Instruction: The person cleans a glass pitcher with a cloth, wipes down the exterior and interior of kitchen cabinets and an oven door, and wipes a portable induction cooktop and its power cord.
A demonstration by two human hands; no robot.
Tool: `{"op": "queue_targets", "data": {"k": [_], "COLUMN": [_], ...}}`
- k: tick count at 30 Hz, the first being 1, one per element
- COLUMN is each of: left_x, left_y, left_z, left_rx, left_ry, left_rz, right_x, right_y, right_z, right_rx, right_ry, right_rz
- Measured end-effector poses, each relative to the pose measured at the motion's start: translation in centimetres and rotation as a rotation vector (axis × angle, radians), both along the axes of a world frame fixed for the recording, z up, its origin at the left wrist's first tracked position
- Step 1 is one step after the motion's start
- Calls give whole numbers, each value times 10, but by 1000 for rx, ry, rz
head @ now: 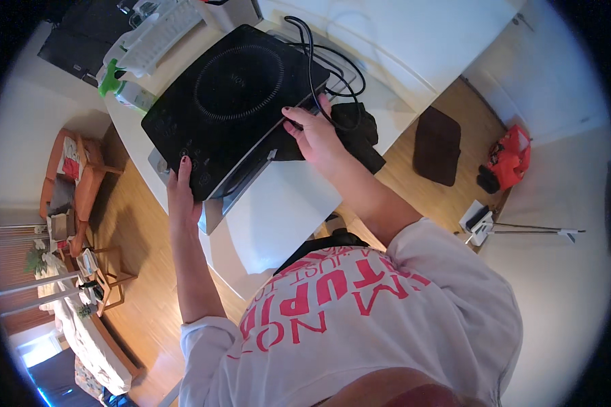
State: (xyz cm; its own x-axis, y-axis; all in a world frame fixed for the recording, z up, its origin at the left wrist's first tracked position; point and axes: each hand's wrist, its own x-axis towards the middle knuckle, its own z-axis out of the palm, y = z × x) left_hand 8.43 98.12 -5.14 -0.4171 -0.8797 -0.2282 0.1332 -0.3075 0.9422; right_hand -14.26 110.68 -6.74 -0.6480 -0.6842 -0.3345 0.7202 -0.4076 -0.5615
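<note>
Before me is a black portable induction cooktop [234, 109] with a ring mark and touch controls, tilted above the white countertop [280, 198]. My left hand [183, 196] grips its near-left corner, thumb on the glass by the control marks. Along the near-right edge, my right hand [313, 129] holds the side with its thumb on top. A black power cord [354, 94] loops over the far-right end, close to my right wrist. Beneath the cooktop a metal-edged surface [244, 178] shows in part. Dark cloth [359, 135] lies on the counter under and beside my right hand.
A spray bottle with a green head [127, 91] stands by the cooktop's left corner, near a white dish rack [155, 40]. A white wall panel [387, 40] rises behind the counter. On the wooden floor lie a brown mat [437, 146] and a red bag [511, 157].
</note>
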Motion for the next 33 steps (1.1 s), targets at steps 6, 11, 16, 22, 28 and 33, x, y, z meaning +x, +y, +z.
{"op": "queue_targets", "data": {"k": [6,11,16,22,28,33], "left_x": [-7,-11,-17,-13,-25,-13], "left_y": [-4,-8,-6,-12,-18,-21], "left_z": [1,-2,-6,-14,-2,-11], "left_rx": [-6,6,-76,-61,-61,-12], "left_ry": [-14,-43,-212,-234,-264,-252], "left_rz": [-18,8,80,137,163,179], "right_x": [-21,-41,-109,-147,-161,-143], "right_y": [50,105,97,45,6,-9], "right_z": [27,52,27,-38,-37,-11], "right_rx": [-27,98,564,944,902,307], "right_ry": [415,859,1123,1611,1384,1080], "right_rz": [407,601,35,-185,-115,-407]}}
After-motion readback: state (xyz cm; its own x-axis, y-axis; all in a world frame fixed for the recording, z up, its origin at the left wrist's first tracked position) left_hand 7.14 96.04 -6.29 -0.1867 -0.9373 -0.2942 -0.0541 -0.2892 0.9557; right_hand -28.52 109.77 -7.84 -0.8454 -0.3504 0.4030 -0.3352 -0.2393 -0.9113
